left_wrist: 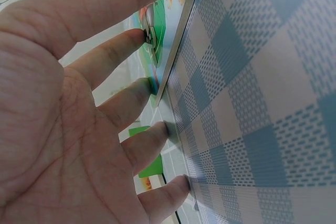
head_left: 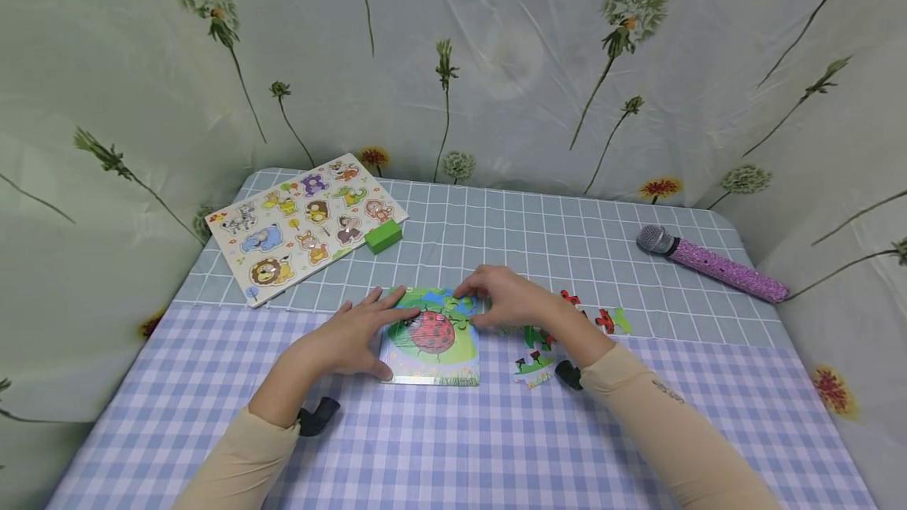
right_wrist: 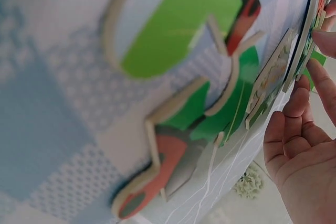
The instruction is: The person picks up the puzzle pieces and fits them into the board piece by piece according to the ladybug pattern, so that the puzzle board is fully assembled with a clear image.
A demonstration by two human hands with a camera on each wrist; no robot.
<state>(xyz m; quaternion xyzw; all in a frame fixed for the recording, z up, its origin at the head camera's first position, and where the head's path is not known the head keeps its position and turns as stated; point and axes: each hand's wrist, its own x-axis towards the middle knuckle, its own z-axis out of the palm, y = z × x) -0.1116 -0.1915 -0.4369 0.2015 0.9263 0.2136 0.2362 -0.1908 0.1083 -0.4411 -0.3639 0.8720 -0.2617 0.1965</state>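
A square ladybug jigsaw puzzle lies on the checked cloth in the middle of the head view. My left hand rests spread along its left side, thumb at the lower left edge, fingertips on the upper left; its fingers look straight in the left wrist view. At the upper right corner my right hand bends its thumb and fingers around a blue-and-green puzzle piece. The fingertips partly hide that piece. Loose puzzle pieces lie right of the board, some under the right forearm; the right wrist view shows several pieces close up.
An animal peg board lies at the back left, with a green block by its corner. A microphone with a pink glittery handle lies at the back right. A patterned curtain surrounds the table's back and sides.
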